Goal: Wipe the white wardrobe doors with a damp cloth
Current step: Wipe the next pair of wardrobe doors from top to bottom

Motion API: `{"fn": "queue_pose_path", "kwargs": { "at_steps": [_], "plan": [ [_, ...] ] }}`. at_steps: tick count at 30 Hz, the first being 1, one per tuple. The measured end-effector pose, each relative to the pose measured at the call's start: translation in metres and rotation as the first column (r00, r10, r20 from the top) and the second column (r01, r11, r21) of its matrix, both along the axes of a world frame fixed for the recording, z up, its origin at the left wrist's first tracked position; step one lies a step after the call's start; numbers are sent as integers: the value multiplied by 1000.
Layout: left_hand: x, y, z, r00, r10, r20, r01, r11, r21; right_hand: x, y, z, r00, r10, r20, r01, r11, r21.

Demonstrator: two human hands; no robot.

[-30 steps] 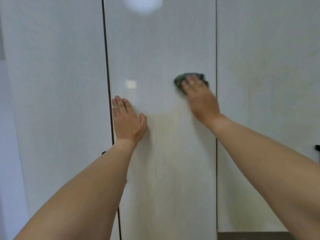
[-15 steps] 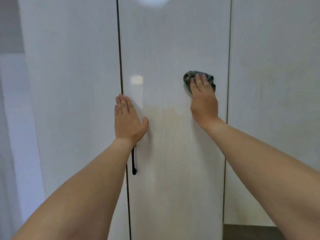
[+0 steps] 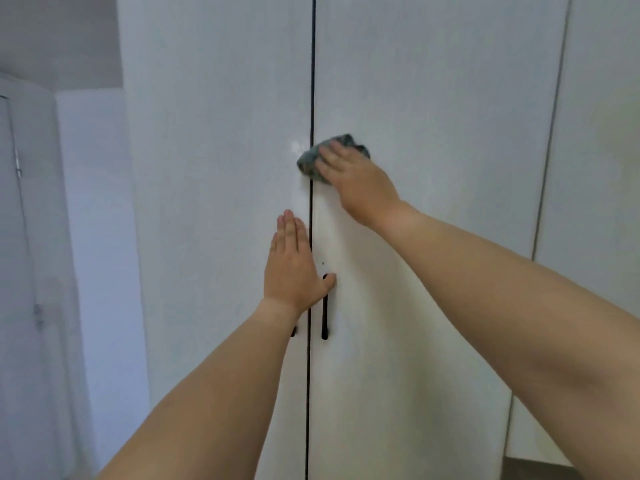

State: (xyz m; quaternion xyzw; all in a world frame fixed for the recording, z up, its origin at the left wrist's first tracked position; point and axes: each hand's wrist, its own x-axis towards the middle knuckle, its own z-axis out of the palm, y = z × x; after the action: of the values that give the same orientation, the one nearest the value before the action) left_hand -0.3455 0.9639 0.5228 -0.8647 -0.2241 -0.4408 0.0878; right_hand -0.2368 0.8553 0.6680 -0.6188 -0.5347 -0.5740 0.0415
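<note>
The white wardrobe doors (image 3: 433, 133) filled almost the whole view, tall glossy panels split by dark vertical seams. To the far left stood a pale wall (image 3: 93, 220), and a strip of darker floor (image 3: 533, 467) showed at the bottom right. The middle door (image 3: 433, 306) and the left door (image 3: 214, 168) met at a black seam, with a thin black handle (image 3: 325, 317) just right of it on the middle door.

The person's left hand (image 3: 292, 268) lay flat against the doors beside that seam, fingers straight and together, the thumb reaching across to the top of the handle; it held nothing and seemed only to steady the doors. The right hand (image 3: 353, 178) was higher up, pressing a bunched grey-green cloth (image 3: 311, 161) against the surface right at the seam. The fingers looked spread over the cloth rather than curled round it, though motion blur made that uncertain.

From where I stood, the stroke would go best with even palm pressure and overlapping passes, the cloth carried a little over the seam so the door edges got cleaned. The bracing hand would do well to keep the doors from rattling, and its own resting spot, like the strip around the handle, would likely want a pass too.
</note>
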Motion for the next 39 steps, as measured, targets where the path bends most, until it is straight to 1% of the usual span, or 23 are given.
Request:
{"fn": "queue_pose_path", "kwargs": {
  "at_steps": [2, 3, 7, 10, 12, 14, 15, 18, 20, 22, 24, 25, 26, 27, 29, 30, 31, 32, 33, 34, 36, 38, 39],
  "plan": [
    [0, 2, -1, 1000, -18, 13, 18, 1000, 7, -9, 9, -9, 996, 5, -91, 4, 995, 104],
    [-1, 4, -2, 999, -31, 21, 31, 1000, 5, -12, 11, -25, 996, 15, -88, -6, 994, 107],
    [-2, 10, -5, 995, -97, 38, 97, 995, -6, -5, -1, -102, 999, 41, -28, -44, 987, -153],
    [-7, 14, -6, 995, -97, -8, 97, 995, -8, 9, -12, -82, 996, 57, 74, -35, 961, -274],
    [-8, 16, -5, 996, -87, -34, 87, 996, -8, 10, -13, -58, 998, 36, 53, -25, 981, -190],
    [-10, 17, -5, 996, -85, -38, 85, 996, -9, 7, -14, -54, 1000, 10, -2, -10, 995, -104],
    [-11, 18, -5, 995, -86, -41, 86, 996, -2, 7, -15, -62, 1000, 25, 18, -22, 990, -139],
    [-12, 19, -5, 994, -106, -38, 106, 994, 18, 6, -24, -97, 983, 103, 151, -21, 885, -465],
    [-13, 18, -4, 993, -115, -28, 115, 993, 4, 5, -27, -93, 965, 127, 228, 19, 837, -548],
    [-12, 16, -4, 993, -110, -33, 110, 994, 0, 4, -24, -75, 970, 103, 222, 7, 894, -448],
    [-11, 16, -4, 993, -105, -43, 105, 994, -4, 2, -24, -60, 999, 7, 50, 2, 984, -180],
    [-12, 17, -4, 993, -106, -44, 105, 994, -7, 0, -23, -62, 999, -30, -12, 29, 995, -93],
    [-12, 17, -4, 994, -106, -41, 106, 994, -6, -1, -21, -71, 1000, -21, -13, 20, 997, -79],
    [-12, 17, -4, 993, -110, -35, 110, 994, -1, 0, -20, -85, 1000, 17, 23, -13, 989, -149],
    [-12, 17, -4, 992, -126, -17, 126, 992, 4, 3, -24, -112, 987, 100, 129, -44, 924, -379],
    [-12, 17, -4, 992, -128, -12, 128, 992, 4, 5, -28, -115, 982, 108, 154, -28, 893, -448],
    [-11, 16, -4, 992, -122, -11, 122, 992, 3, 7, -31, -110, 981, 94, 170, -7, 893, -450],
    [-10, 14, -4, 994, -112, -13, 112, 994, 3, 9, -31, -100, 982, 74, 173, -2, 923, -386],
    [-10, 12, -4, 995, -103, -14, 103, 995, 3, 10, -31, -89, 991, 39, 125, -5, 964, -264],
    [-9, 9, -4, 995, -99, -1, 99, 995, 4, 10, -32, -77, 999, 12, 41, -8, 995, -97],
    [-5, 4, -5, 994, -107, 40, 106, 994, 21, 8, -35, -57, 992, -3, -127, 24, 986, 167],
    [-1, -3, -6, 989, -139, 50, 136, 989, 53, 6, -32, -62, 982, 20, -187, 27, 968, 249],
    [2, -5, -7, 987, -154, 54, 150, 986, 68, 7, -31, -76, 985, 35, -168, 2, 976, 219]
  ]
}}
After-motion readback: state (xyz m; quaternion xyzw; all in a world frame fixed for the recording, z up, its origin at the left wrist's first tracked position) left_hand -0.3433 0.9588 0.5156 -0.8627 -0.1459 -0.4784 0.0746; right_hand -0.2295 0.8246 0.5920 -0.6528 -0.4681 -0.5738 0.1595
